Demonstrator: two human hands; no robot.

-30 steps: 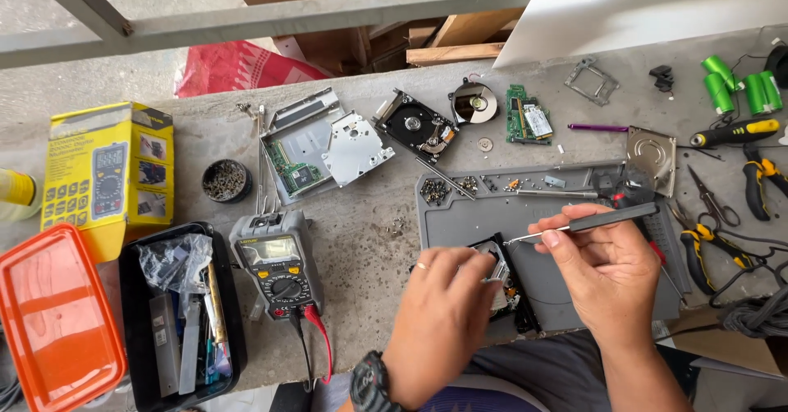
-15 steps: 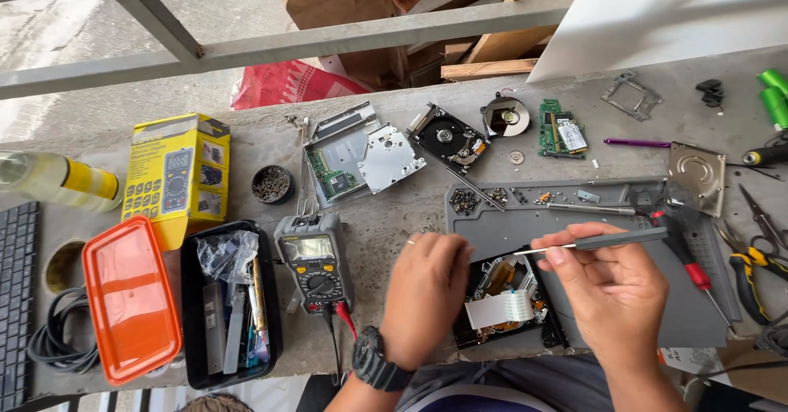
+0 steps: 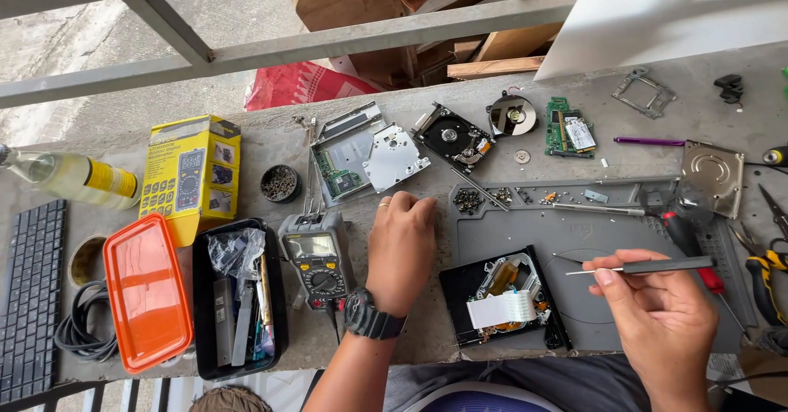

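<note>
The right hand pinches a thin dark screwdriver between thumb and fingers, its tip now lifted clear of the opened optical drive, which lies on the grey work mat. The left hand has left the drive and reaches flat, fingers extended and holding nothing, across the surface toward a metal cover plate, beside the multimeter. The prying appears paused.

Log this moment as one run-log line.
left hand: flat on bench, empty | right hand: holding screwdriver | opened drive: on grey mat
</note>
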